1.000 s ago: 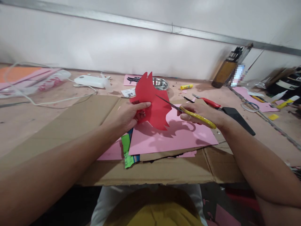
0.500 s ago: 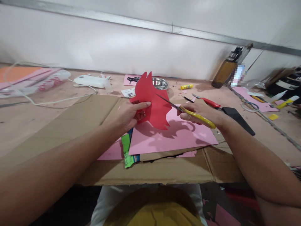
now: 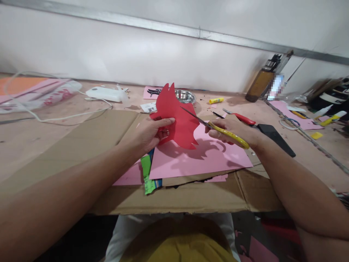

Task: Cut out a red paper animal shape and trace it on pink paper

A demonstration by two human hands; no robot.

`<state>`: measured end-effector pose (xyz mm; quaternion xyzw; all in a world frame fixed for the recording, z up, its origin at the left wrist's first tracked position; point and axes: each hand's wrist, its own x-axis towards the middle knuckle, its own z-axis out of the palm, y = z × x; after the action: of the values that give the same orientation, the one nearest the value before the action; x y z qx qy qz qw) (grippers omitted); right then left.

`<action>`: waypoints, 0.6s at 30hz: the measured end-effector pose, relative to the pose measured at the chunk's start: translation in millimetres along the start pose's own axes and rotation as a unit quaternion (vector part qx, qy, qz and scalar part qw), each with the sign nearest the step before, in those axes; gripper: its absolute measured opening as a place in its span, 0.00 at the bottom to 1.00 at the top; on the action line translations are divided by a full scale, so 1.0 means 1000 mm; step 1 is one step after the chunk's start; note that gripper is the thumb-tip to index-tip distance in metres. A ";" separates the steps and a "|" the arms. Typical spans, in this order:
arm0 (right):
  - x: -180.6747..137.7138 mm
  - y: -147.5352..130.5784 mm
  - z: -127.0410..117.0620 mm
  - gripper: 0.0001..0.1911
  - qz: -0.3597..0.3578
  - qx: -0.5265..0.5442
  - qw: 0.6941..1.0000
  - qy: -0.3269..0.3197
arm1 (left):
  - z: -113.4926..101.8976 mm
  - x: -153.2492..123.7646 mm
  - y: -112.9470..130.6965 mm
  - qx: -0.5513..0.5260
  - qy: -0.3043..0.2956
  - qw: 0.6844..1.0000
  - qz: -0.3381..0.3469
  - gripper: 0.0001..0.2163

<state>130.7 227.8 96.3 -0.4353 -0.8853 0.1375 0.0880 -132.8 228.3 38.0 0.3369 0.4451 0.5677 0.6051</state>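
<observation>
While left grip (image 3: 148,135) pinches red paper (image 3: 169,102) by its left side | right grip (image 3: 236,130) clasps scissors (image 3: 228,134)

Toward the back left, I can see a white device (image 3: 105,94) with a pale cable (image 3: 41,120) looping beside it and a clear plastic bag (image 3: 64,95) farther left. Near the wall (image 3: 122,54) I make out a partly hidden shiny bowl (image 3: 191,96), a yellow glue stick (image 3: 216,100) to its right, then an amber bottle (image 3: 259,86). Closer to me, a red-handled tool (image 3: 247,119) lies just beside a black wedge-shaped object (image 3: 276,140).
</observation>
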 end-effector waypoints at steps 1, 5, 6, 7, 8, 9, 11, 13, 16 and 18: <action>0.000 -0.001 0.000 0.23 0.003 0.009 1.000 -0.004 | 0.000 0.000 0.000 0.001 0.000 1.000 -0.002 0.16; 0.001 -0.002 0.000 0.21 0.008 0.039 0.999 -0.016 | 0.000 -0.001 0.000 0.004 -0.005 1.000 0.000 0.15; 0.001 -0.003 0.000 0.20 0.007 0.042 0.999 -0.015 | 0.000 -0.001 0.000 0.005 -0.005 1.000 0.000 0.15; 0.001 -0.003 -0.001 0.20 0.007 0.040 0.999 -0.017 | 0.000 -0.001 0.000 0.006 -0.003 1.000 0.000 0.15; 0.001 -0.003 -0.001 0.20 0.010 0.035 0.999 -0.021 | 0.000 -0.001 0.001 0.005 -0.001 1.000 -0.001 0.14; 0.001 -0.004 -0.002 0.20 0.013 0.025 0.999 -0.024 | 0.000 -0.002 0.001 0.004 0.001 1.000 0.000 0.14; 0.001 -0.005 -0.003 0.21 0.021 0.003 0.999 -0.030 | 0.001 -0.002 0.001 0.002 0.002 1.000 0.002 0.14; 0.001 -0.005 -0.004 0.21 0.023 -0.009 0.999 -0.030 | 0.002 -0.003 0.002 0.001 -0.001 1.000 0.006 0.13; 0.001 -0.005 -0.004 0.19 0.024 0.000 0.999 -0.026 | 0.001 -0.003 0.002 -0.001 -0.002 1.000 0.010 0.13; 0.001 -0.005 -0.003 0.17 0.025 0.010 0.999 -0.025 | 0.001 -0.003 0.002 0.001 -0.002 1.000 0.012 0.13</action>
<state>127.7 226.0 100.6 -0.4528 -0.8747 0.1598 0.0664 -132.2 226.0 40.6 0.3441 0.4404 0.5736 0.5988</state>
